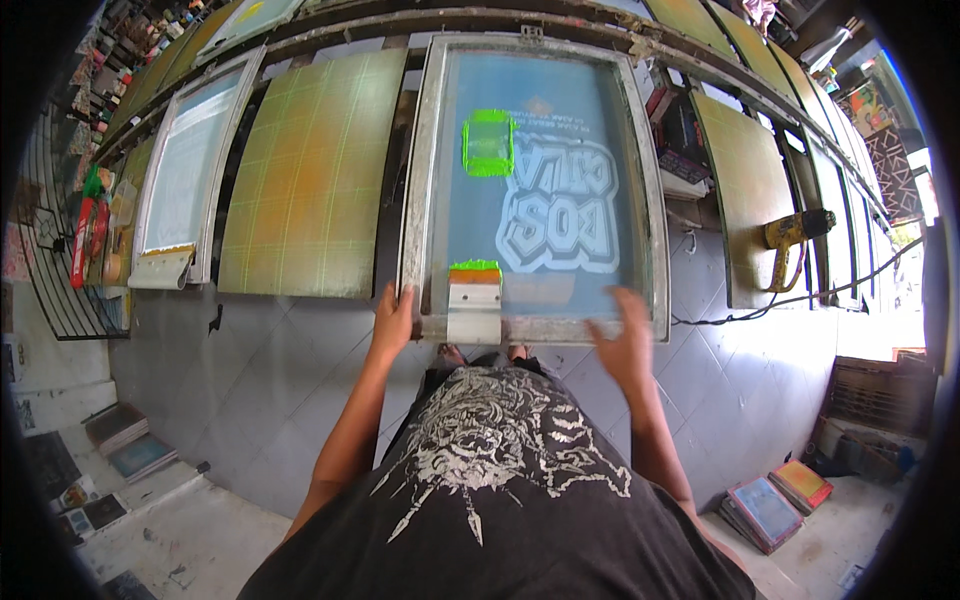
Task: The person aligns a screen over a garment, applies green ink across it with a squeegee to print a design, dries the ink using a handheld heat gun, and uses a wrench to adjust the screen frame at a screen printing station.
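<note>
In front of me a silk-screen frame (655,220) lies flat, its blue mesh (560,90) bearing pale, upside-down lettering. Bright green ink (488,172) outlines a small rectangle on the left part of the mesh. Near the frame's front edge rests a metal squeegee (474,312); its brown blade has green ink along the far edge. My left hand (394,318) is closed on the frame's front left corner. Over the front right part of the frame, my right hand (627,345) is blurred, thumb and fingers apart, nothing held. Whether it touches the frame is unclear.
Left of the frame is a yellowish-green board (310,180), then another screen (195,165) with a squeegee (160,268) on its front end. A yellow power drill (785,240) lies on a board (740,190) to the right, its cable trailing forward. A metal rail (340,30) runs behind.
</note>
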A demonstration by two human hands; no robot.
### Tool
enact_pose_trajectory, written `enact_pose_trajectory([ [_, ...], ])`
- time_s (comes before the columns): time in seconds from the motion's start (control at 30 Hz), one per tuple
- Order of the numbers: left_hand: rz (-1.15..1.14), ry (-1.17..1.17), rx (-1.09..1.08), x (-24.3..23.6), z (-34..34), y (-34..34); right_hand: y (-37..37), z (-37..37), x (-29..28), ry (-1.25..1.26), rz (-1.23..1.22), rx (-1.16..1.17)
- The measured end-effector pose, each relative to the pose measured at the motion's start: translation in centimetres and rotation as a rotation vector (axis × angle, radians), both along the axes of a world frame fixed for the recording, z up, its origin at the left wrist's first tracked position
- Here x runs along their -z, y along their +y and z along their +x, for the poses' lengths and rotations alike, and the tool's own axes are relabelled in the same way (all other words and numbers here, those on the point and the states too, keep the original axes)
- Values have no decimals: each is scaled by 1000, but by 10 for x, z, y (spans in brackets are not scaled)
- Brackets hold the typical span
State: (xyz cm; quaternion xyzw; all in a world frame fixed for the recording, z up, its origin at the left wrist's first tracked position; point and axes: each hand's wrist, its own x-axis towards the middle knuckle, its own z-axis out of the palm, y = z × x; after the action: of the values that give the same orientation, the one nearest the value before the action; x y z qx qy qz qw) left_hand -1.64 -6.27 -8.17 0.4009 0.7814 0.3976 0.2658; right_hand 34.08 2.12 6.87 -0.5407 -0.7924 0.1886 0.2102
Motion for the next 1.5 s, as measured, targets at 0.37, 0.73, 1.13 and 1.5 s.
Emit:
enact_pose_trajectory([
  [0.37, 84, -47, -29, -39, 16, 14, -29, -129, 23, -304, 101, -611],
  [0.73, 95, -141, 63, -48, 14, 12, 50, -162, -19, -357, -52, -449],
  [1.13, 128, -195, 138, -53, 10, 12, 2, -161, 15, -253, 219, -333],
  [1.5, 110, -79, 90, -60, 12, 9, 21, -165, -53, -190, -109, -282],
])
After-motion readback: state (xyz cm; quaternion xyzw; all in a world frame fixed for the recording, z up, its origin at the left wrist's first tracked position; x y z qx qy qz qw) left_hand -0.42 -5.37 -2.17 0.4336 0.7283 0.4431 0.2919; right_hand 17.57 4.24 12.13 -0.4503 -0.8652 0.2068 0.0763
